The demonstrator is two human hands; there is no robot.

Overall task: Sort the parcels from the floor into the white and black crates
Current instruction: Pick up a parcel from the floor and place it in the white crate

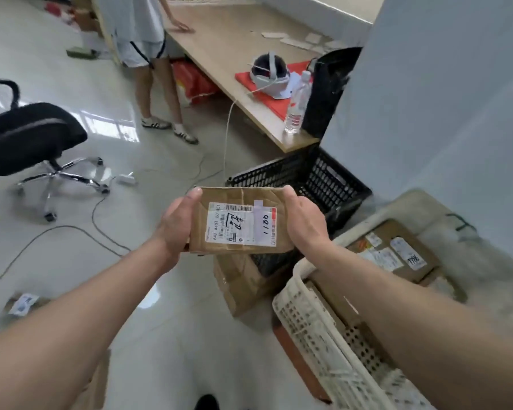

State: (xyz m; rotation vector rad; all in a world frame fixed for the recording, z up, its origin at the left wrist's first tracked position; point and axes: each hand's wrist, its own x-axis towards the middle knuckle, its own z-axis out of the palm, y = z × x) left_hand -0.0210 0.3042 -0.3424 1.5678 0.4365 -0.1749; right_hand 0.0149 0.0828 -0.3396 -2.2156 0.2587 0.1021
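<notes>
A flat cardboard parcel (pixel 239 220) is held up over the floor, between both hands and in front of the chest, with its white shipping label (pixel 234 221) turned upward. Handwritten marks and a barcode can be seen on the label. The parcel's left edge is gripped by the left hand (pixel 175 229), with the thumb laid over the far corner and the fingers curled underneath. The right edge is gripped the same way by the right hand (pixel 304 220), thumb on top at the far corner.

Just beyond the parcel, a black crate (pixel 323 179) is seen on the floor by the corner of a wooden table (pixel 234 39). Below the parcel, a larger cardboard box (pixel 243 282) lies against the crate. To the right, under the right forearm, a white crate (pixel 308 315) is placed, and labelled brown parcels (pixel 394 250) are seen inside it.

On the table, a headset (pixel 268 69) is set on a red mat (pixel 267 99), with a water bottle (pixel 298 105) and a black bag (pixel 326 90) beside it. A standing person (pixel 142 39) is seen at the table's far side, one hand laid on its top. At the left, a black office chair (pixel 27 137) is parked, cables (pixel 101 229) are trailed across the floor, and a small parcel (pixel 23 303) lies at the lower left.
</notes>
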